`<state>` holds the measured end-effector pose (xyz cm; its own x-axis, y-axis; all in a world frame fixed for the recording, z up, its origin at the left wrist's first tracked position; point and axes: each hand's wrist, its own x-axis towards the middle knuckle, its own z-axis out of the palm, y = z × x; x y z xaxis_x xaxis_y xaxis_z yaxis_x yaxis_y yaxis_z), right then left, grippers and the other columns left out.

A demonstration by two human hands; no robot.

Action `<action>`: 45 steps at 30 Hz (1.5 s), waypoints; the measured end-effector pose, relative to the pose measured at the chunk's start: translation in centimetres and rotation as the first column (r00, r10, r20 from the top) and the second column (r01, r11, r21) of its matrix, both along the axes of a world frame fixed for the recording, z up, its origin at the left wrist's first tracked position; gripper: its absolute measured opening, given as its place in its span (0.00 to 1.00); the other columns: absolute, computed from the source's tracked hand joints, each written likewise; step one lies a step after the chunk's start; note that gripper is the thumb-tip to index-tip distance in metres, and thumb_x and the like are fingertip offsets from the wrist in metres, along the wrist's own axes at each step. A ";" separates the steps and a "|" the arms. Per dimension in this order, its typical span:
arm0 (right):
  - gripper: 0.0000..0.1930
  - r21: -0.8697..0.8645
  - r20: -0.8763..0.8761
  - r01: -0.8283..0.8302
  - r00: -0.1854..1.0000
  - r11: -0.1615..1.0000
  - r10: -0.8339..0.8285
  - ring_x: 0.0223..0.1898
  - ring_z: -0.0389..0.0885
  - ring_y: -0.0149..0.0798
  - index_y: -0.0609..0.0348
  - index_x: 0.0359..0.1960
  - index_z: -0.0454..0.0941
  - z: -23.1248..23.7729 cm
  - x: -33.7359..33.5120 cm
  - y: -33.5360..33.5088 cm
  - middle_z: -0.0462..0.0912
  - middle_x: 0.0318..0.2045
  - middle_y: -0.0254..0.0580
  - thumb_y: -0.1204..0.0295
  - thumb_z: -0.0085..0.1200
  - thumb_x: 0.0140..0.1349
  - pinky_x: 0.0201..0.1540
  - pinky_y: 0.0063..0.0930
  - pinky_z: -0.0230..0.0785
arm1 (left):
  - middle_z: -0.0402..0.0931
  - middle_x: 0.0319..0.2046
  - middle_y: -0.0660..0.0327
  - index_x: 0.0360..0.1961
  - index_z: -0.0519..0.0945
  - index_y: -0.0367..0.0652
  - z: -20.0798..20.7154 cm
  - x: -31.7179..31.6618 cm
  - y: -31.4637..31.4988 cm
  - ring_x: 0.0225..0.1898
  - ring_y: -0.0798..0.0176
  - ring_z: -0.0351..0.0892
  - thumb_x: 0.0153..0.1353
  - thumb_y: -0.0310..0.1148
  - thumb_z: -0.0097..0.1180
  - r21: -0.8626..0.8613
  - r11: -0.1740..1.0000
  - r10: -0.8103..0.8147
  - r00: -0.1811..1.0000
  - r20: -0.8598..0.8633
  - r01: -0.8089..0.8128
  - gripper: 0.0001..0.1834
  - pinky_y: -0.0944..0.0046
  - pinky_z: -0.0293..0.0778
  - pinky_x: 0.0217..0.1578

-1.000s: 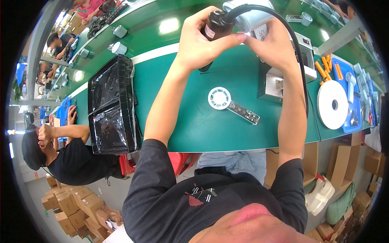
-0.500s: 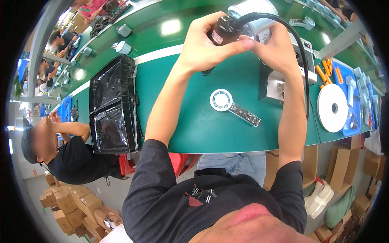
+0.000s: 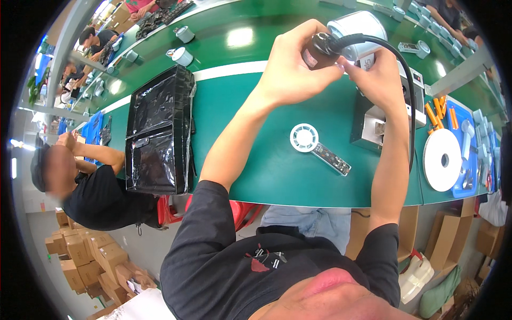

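My left hand [image 3: 290, 64] grips a black cylindrical tool [image 3: 320, 49] with a thick black cable [image 3: 408, 101] curving off to the right and down. My right hand [image 3: 376, 74] pinches at the tool's tip from the right, just under a round silver-grey part [image 3: 357, 26]. Both hands are raised over the green bench [image 3: 256, 117]. Below them on the bench lies a small white fan part with a clear handle [image 3: 317, 146]. A black and white box-shaped fixture [image 3: 373, 125] stands under my right wrist.
Stacked black plastic trays [image 3: 157, 133] sit at the left of the bench. A large white tape disc [image 3: 442, 159], orange pieces [image 3: 440, 114] and a blue tray [image 3: 469, 138] lie at the right. A seated person in black [image 3: 90, 186] is at the left; cardboard boxes [image 3: 85, 258] lie on the floor.
My hands and the black tool have shifted slightly up and to the right. The seated person at the left has raised a hand toward the head.
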<state>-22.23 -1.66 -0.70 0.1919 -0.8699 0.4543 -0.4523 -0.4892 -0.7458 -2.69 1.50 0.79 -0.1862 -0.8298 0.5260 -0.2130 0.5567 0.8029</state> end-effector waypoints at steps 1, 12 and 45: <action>0.22 0.033 -0.012 0.014 1.000 0.999 -0.013 0.41 0.88 0.44 0.63 0.48 0.84 0.0 -0.1 0.0 0.88 0.39 0.50 0.69 0.73 0.53 0.46 0.37 0.80 | 0.79 0.25 0.68 0.32 0.79 0.39 0.1 0.0 0.1 0.28 0.78 0.76 0.53 0.25 0.72 -0.022 1.000 0.015 1.000 0.005 -0.015 0.11 0.72 0.72 0.30; 0.22 0.002 -0.030 0.010 1.000 1.000 -0.010 0.38 0.87 0.41 0.62 0.48 0.83 0.3 0.2 0.3 0.88 0.39 0.47 0.67 0.74 0.53 0.45 0.35 0.79 | 0.79 0.25 0.68 0.32 0.78 0.38 -0.5 -0.1 0.0 0.25 0.79 0.75 0.51 0.24 0.69 -0.089 0.996 0.026 1.000 -0.004 -0.026 0.10 0.73 0.70 0.26; 0.21 0.083 -0.144 0.062 0.988 0.995 -0.050 0.40 0.85 0.37 0.62 0.48 0.85 0.7 -0.1 0.6 0.89 0.39 0.42 0.64 0.73 0.56 0.46 0.33 0.75 | 0.86 0.34 0.64 0.45 0.86 0.37 0.8 0.8 -0.2 0.37 0.73 0.80 0.49 0.31 0.75 0.278 0.950 -0.145 0.989 -0.019 0.144 0.21 0.69 0.75 0.41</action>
